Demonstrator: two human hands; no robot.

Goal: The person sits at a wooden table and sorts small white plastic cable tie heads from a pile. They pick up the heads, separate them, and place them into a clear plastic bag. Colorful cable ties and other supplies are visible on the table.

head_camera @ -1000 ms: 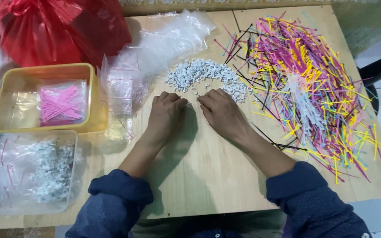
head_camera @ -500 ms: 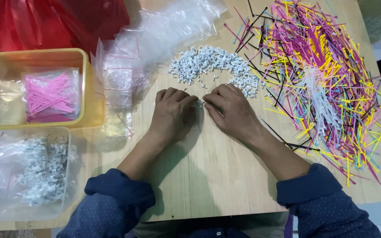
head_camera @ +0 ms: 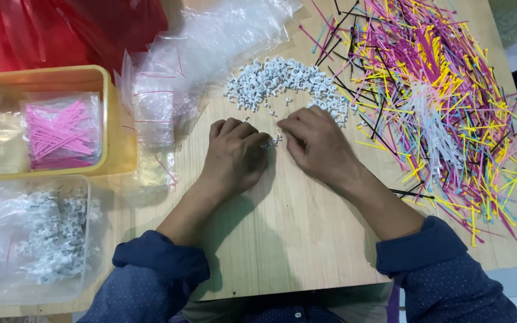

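Fingers curl on both hands: the left hand (head_camera: 234, 155) and right hand (head_camera: 318, 146) lie knuckles up on the wooden table (head_camera: 294, 239), fingertips nearly meeting over a few small white clips (head_camera: 270, 142); whether they pinch any, I cannot tell. Just beyond lies the heap of white clips (head_camera: 285, 84). Right of it sprawl coloured cable ties (head_camera: 438, 101); left sit clear bags (head_camera: 157, 107) and a yellow tray (head_camera: 112, 119).

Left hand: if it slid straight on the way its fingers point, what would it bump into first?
Probably the few small white clips right at the left hand's fingertips, then the bigger heap of white clips beyond them. How high the fingers sit above the wooden table is hard to tell.
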